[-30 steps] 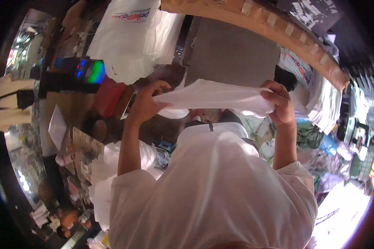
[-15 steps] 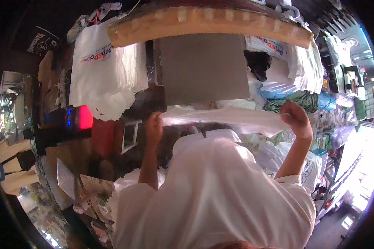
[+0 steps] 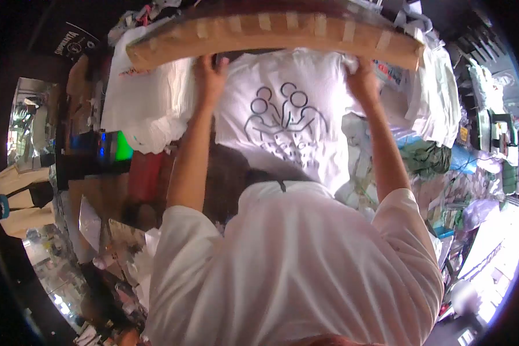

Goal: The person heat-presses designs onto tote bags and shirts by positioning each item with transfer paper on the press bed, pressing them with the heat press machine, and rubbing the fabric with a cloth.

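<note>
A white T-shirt (image 3: 282,147) with a dark line drawing of figures and lettering below it is spread out in front of me, covering where the grey board was. Its top edge lies just under the long brown taped bar (image 3: 277,29), and its lower part hangs loosely toward my body. At the shirt's upper left corner is my left hand (image 3: 211,78), fingers apart beside the cloth. My right hand (image 3: 362,81) is closed on the upper right corner; its fingertips are partly hidden in the cloth.
Stacks of white fabric bags hang at the left (image 3: 150,98) and right (image 3: 435,95) of the board. A lit green screen (image 3: 123,146) is at the left. Dark green cloth (image 3: 425,158) and plastic-wrapped goods lie to the right.
Both hands have moved forward, away from my body, to the brown bar. The cloth stretched between them is now spread over the grey board, its print showing. The screen went from red to green.
</note>
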A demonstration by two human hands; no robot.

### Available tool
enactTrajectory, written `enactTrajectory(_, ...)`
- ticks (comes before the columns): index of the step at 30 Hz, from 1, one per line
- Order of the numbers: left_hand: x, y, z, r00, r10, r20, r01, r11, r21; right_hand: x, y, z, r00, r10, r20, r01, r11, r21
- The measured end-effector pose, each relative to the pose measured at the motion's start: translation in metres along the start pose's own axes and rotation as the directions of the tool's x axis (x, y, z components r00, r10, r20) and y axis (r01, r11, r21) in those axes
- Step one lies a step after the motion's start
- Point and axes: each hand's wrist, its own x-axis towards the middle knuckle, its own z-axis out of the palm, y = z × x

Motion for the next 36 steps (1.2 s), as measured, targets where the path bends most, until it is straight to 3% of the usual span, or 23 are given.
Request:
enactTrajectory(1, -0.036, 0.007, 0.016, 0.994, 0.020, 0.104, -0.019, 1.000, -0.006, -0.032, 0.004, 0.033, 0.998, 0.000, 0.059, 0.004, 0.998, -0.068)
enactTrajectory(2, -0.068, 0.045, 0.014, 0.951, -0.006, 0.310, -0.026, 0.995, 0.098, -0.063, -0.009, 0.056, 0.964, -0.063, 0.259, 0.109, 0.979, -0.170)
enactTrajectory(3, -0.105, 0.065, 0.032, 0.922, 0.123, 0.368, -0.117, 0.992, -0.039, -0.094, -0.021, 0.078, 0.886, -0.122, 0.447, 0.243, 0.944, -0.223)
enactTrajectory(4, -0.130, 0.093, 0.033, 0.874, 0.121, 0.470, -0.110, 0.993, -0.052, -0.124, -0.043, 0.085, 0.863, -0.255, 0.436, 0.347, 0.927, -0.144)
enactTrajectory(6, -0.166, 0.105, 0.035, 0.773, 0.052, 0.632, -0.230, 0.952, 0.203, -0.157, -0.045, 0.101, 0.883, -0.217, 0.417, 0.305, 0.940, -0.155)
enactTrajectory(12, -0.163, 0.090, 0.011, 0.835, -0.025, 0.550, -0.120, 0.967, 0.226, -0.164, -0.036, 0.087, 0.903, -0.120, 0.413, 0.231, 0.945, -0.230)
enactTrajectory(16, -0.171, 0.058, -0.017, 0.843, -0.102, 0.529, -0.130, 0.915, 0.383, -0.172, -0.031, 0.080, 0.906, -0.056, 0.421, 0.190, 0.940, -0.283)
enactTrajectory(20, -0.179, 0.026, -0.050, 0.887, -0.350, 0.300, 0.128, 0.812, 0.569, -0.175, -0.021, 0.069, 0.904, -0.064, 0.423, 0.214, 0.923, -0.319)
enactTrajectory(22, -0.211, -0.017, -0.056, 0.841, -0.533, 0.096, 0.487, 0.821, 0.298, -0.176, -0.008, 0.057, 0.893, -0.022, 0.450, 0.175, 0.937, -0.303)
enactTrajectory(23, -0.219, -0.039, -0.063, 0.723, -0.633, 0.278, 0.662, 0.749, -0.015, -0.181, 0.006, 0.053, 0.923, -0.050, 0.382, 0.159, 0.952, -0.260)
enactTrajectory(24, -0.224, -0.043, -0.071, 0.699, -0.678, 0.225, 0.695, 0.719, 0.008, -0.182, 0.022, 0.046, 0.923, -0.084, 0.375, 0.187, 0.951, -0.247)
enactTrajectory(25, -0.229, -0.037, -0.078, 0.517, -0.752, 0.409, 0.848, 0.515, -0.124, -0.184, 0.031, 0.043, 0.934, 0.064, 0.351, 0.060, 0.941, -0.333)
enactTrajectory(26, -0.233, -0.033, -0.084, 0.343, -0.728, 0.593, 0.939, 0.257, -0.228, -0.183, 0.041, 0.039, 0.923, 0.246, 0.297, -0.201, 0.964, -0.174)
enactTrajectory(27, -0.238, -0.030, -0.088, 0.323, -0.764, 0.558, 0.945, 0.224, -0.240, -0.186, 0.064, 0.035, 0.913, 0.299, 0.277, -0.250, 0.948, -0.198)
enactTrajectory(28, -0.239, -0.025, -0.084, 0.326, -0.745, 0.582, 0.941, 0.194, -0.278, -0.182, 0.075, 0.032, 0.781, 0.529, 0.331, -0.529, 0.843, -0.097)
enactTrajectory(30, -0.243, -0.009, -0.065, 0.323, -0.715, 0.620, 0.936, 0.144, -0.322, -0.177, 0.103, 0.021, 0.505, 0.664, 0.551, -0.845, 0.509, 0.161)
enactTrajectory(32, -0.243, 0.000, -0.049, 0.399, -0.794, 0.458, 0.773, 0.022, -0.635, -0.175, 0.119, 0.021, 0.478, 0.604, 0.638, -0.856, 0.484, 0.183)
enactTrajectory(34, -0.259, -0.008, -0.047, 0.422, -0.767, 0.483, 0.787, 0.046, -0.616, -0.173, 0.125, 0.021, 0.441, 0.534, 0.721, -0.871, 0.448, 0.201)
enactTrajectory(36, -0.260, -0.014, -0.047, 0.347, -0.867, 0.358, 0.893, 0.187, -0.410, -0.161, 0.114, 0.028, 0.440, 0.423, 0.792, -0.834, 0.520, 0.185)
